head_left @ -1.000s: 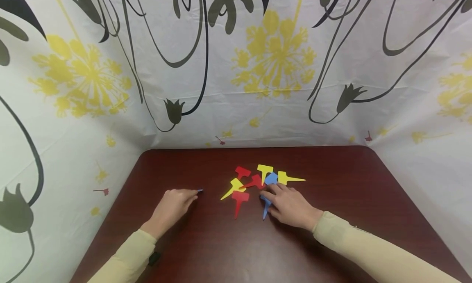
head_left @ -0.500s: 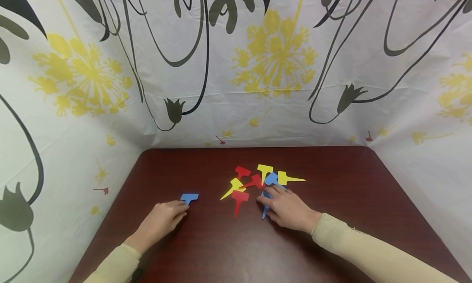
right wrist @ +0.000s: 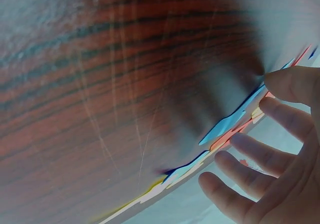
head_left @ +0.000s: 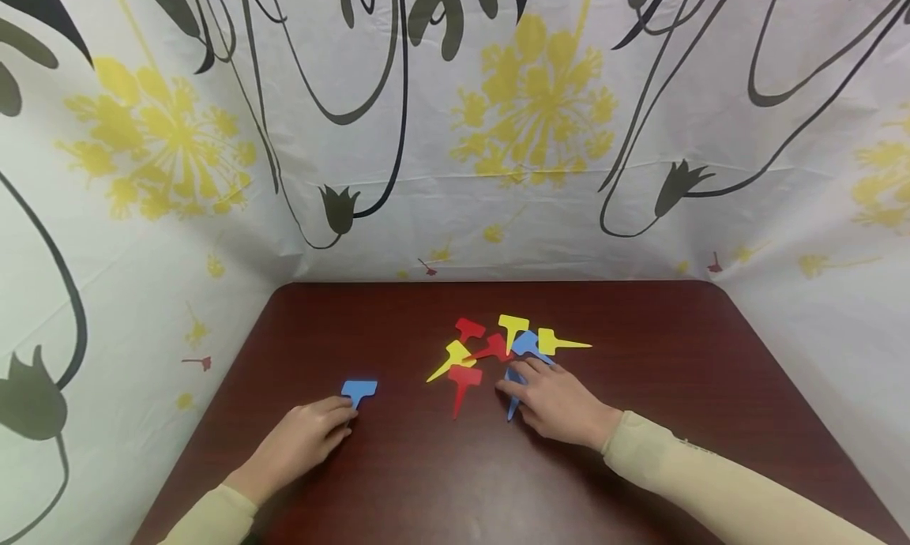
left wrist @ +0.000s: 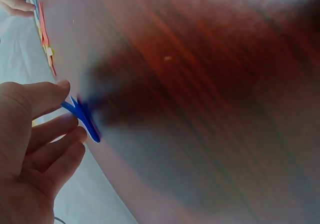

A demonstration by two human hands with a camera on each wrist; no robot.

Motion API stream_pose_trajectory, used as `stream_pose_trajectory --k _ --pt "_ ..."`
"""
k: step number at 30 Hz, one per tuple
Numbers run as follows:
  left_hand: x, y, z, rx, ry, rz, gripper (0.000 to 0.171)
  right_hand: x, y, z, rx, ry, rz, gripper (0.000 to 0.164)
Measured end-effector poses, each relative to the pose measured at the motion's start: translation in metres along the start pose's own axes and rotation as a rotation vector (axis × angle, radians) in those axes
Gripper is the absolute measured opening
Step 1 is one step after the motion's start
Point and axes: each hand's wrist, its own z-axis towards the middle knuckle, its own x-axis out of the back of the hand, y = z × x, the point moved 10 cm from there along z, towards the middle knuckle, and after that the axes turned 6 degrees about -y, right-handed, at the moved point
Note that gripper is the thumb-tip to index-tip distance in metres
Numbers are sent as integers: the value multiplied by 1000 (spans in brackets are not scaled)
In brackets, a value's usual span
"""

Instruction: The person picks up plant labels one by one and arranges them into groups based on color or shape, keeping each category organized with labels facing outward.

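My left hand [head_left: 302, 442] pinches a blue T-shaped plant label [head_left: 359, 389] by its stem, thumb against fingers, head pointing away. In the left wrist view this label [left wrist: 86, 121] is seen nearly edge-on, just off the thumb tip. My right hand [head_left: 558, 399] lies over another blue plant label [head_left: 513, 408], fingers spread and slightly bent, partly covering it. The right wrist view has that label [right wrist: 232, 121] flat on the table, its near end by the thumb and index tips; a firm hold is not visible. A further blue label [head_left: 526, 343] lies just beyond the right fingertips.
Around the right hand lie yellow labels [head_left: 513, 324] and red labels [head_left: 465, 377], some overlapping. A yellow label [head_left: 557, 342] points right at the pile's edge. The dark wood table [head_left: 398, 482] meets a white patterned cloth [head_left: 455, 237] at the back and sides.
My left hand has drawn back toward me and left with the blue label, whose head now shows flat-on. My right hand has shifted only slightly over the blue label.
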Motion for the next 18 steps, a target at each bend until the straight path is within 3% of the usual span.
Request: stream_pose_trajectory --k 18 --pt "0 8 -10 1 6 26 32 0 -9 -1 78 19 -32 43"
